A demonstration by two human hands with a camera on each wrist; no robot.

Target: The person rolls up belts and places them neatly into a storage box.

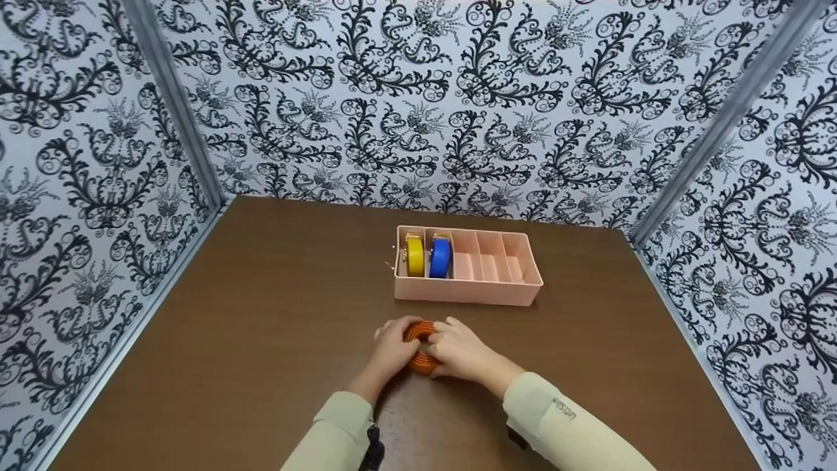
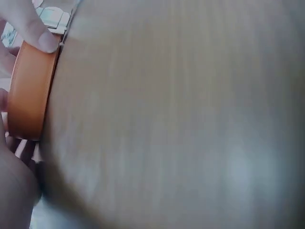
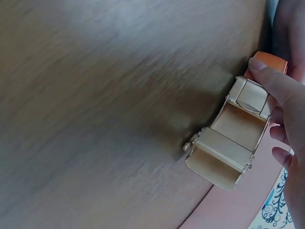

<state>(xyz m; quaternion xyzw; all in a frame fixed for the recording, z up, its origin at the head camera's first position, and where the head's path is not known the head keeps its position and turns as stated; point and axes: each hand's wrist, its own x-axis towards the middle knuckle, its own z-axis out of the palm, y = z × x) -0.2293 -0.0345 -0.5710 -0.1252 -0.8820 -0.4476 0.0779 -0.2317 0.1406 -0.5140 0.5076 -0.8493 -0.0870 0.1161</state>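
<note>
An orange belt (image 1: 424,364) is rolled into a coil, held low between both hands in the head view. My left hand (image 1: 391,348) grips the coil's left side, with the thumb near its open centre. On the right side, my right hand (image 1: 463,350) pinches the coil. The left wrist view shows the smooth outer band of the belt (image 2: 31,90) with fingers around it. In the right wrist view, a thumb presses the orange strap (image 3: 270,61) beside a pale gold metal buckle (image 3: 233,136), whose hinged flaps are unfolded. Fingers hide parts of the coil.
Beyond the hands stands a pink box (image 1: 467,291) divided into several compartments. A yellow rolled belt (image 1: 415,256) and a blue rolled belt (image 1: 440,257) stand upright in its two leftmost compartments. Patterned walls (image 1: 418,131) border the brown table (image 1: 281,294).
</note>
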